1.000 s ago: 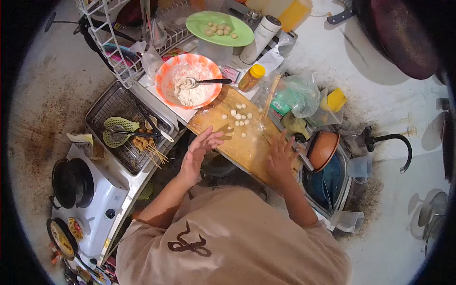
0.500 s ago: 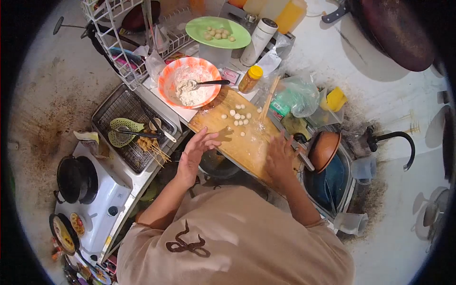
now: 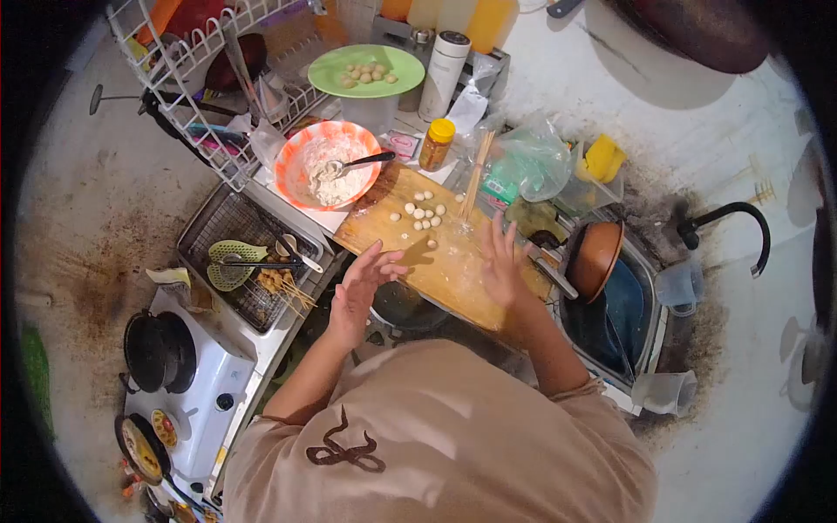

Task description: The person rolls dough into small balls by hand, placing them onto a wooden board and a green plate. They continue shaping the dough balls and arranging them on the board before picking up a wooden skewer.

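My left hand is raised at the left edge of a wooden board, palm turned inward, fingers apart and holding nothing. My right hand is over the board's right part, fingers stretched upward, also without anything in it. Between and beyond the hands, several small pale dough balls lie on the floured board. Behind them stands an orange-and-white bowl of floury dough, with a black-handled spoon resting in it. Thin wooden skewers lie across the board's far right side.
A green plate with more balls sits on a container at the back. A yellow-lidded jar and white flask stand nearby. A knife lies beside the sink. Leftward are a wire-rack tray and stove.
My right hand has turned from reaching low over the board to fingers pointing up. My left hand keeps a similar raised pose. The camera view has shifted slightly.
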A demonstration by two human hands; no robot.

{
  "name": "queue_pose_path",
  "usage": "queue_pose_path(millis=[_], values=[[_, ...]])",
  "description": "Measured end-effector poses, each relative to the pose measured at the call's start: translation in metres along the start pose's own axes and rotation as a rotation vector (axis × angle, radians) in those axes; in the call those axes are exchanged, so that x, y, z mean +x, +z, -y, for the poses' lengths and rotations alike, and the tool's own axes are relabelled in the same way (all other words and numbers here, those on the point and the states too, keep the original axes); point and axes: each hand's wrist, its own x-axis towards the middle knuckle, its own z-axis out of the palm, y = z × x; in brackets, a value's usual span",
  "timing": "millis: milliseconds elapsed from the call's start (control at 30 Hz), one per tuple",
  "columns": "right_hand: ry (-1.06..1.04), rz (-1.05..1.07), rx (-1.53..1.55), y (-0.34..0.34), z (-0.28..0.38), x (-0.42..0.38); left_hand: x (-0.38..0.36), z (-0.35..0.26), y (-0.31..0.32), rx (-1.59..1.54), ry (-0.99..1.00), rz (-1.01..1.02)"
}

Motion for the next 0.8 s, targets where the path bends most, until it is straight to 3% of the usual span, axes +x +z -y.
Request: queue_pose_path(millis=[100, 200, 300, 400, 600, 800], values=[[-0.069, -0.202, 0.418, -0.049, 0.009, 0.015, 0.0, 0.002, 0.008, -0.003, 0.01, 0.046], [-0.235, -0.406, 0.623, -0.081, 0.0, 0.013, 0.0, 0.003, 0.01, 0.021, 0.014, 0.048], [-0.161, -0.28, 0.303, -0.087, -0.019, -0.015, 0.003, 0.001, 0.018, 0.048, 0.021, 0.031], [-0.171, -0.101, 0.218, -0.067, -0.038, -0.039, 0.004, 0.004, 0.021, 0.051, 0.007, 0.038], [-0.179, -0.059, 0.211, -0.046, -0.027, -0.046, 0.013, 0.019, 0.037, 0.127, -0.121, 0.08], [-0.399, -0.04, -0.034, -0.035, -0.045, -0.028, 0.023, 0.035, 0.055, 0.027, -0.242, 0.153]])
